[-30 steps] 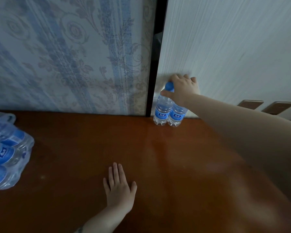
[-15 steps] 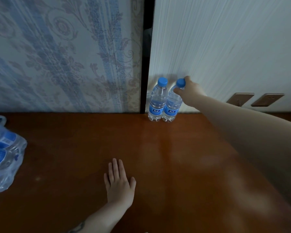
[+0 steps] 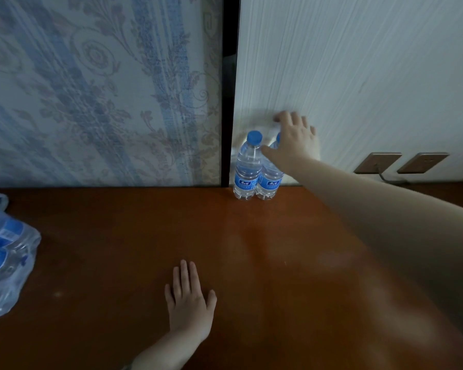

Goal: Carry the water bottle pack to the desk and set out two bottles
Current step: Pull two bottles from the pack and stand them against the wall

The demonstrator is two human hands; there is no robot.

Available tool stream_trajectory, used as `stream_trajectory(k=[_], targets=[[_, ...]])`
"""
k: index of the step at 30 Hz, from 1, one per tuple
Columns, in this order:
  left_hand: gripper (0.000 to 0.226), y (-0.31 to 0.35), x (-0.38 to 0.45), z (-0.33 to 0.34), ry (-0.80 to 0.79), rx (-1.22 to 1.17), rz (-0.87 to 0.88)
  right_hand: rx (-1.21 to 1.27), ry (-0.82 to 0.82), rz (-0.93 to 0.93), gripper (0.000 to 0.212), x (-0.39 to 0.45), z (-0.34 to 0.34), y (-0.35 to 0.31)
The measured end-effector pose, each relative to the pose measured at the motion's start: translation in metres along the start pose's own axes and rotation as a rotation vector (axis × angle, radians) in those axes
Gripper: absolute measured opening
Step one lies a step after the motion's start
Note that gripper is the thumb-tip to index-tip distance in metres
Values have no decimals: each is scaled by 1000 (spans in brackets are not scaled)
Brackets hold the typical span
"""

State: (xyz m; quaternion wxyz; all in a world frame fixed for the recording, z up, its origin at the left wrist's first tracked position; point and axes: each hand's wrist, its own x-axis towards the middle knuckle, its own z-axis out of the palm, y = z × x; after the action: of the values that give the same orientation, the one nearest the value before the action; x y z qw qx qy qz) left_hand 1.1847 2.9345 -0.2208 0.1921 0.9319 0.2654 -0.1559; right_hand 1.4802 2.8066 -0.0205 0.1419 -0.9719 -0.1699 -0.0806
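Two clear water bottles with blue caps and blue labels stand upright side by side at the back of the brown wooden desk [image 3: 118, 236], against the wall. The left bottle [image 3: 247, 166] is fully in view. My right hand [image 3: 294, 142] hovers over the top of the right bottle [image 3: 269, 180], fingers spread and blurred, hiding most of its cap. My left hand [image 3: 189, 300] lies flat on the desk near the front, palm down, holding nothing. The plastic-wrapped bottle pack [image 3: 3, 260] lies at the left edge, partly out of frame.
Patterned blue wallpaper covers the wall on the left, and a white panel stands on the right, with a dark gap [image 3: 229, 89] between them. Two brown wall sockets [image 3: 377, 162] sit low on the white panel, one with a cable.
My right hand has let go of the right bottle's cap and spread its fingers above it. Both bottles stand still. My left hand has not moved.
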Motion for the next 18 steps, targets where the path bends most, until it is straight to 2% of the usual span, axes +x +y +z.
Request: stream_trajectory(k=[1, 4, 8, 18], targets=[[79, 0, 0, 0, 3, 0, 2, -45, 34, -93, 58, 0, 1, -8], [79, -1, 0, 1, 1, -3, 5, -136, -72, -207, 56, 3, 6, -24], [79, 0, 0, -1, -4, 7, 0, -166, -96, -196, 45, 7, 12, -30], [80, 1, 0, -3, -25, 14, -10, -119, -187, -167, 52, 3, 9, -34]])
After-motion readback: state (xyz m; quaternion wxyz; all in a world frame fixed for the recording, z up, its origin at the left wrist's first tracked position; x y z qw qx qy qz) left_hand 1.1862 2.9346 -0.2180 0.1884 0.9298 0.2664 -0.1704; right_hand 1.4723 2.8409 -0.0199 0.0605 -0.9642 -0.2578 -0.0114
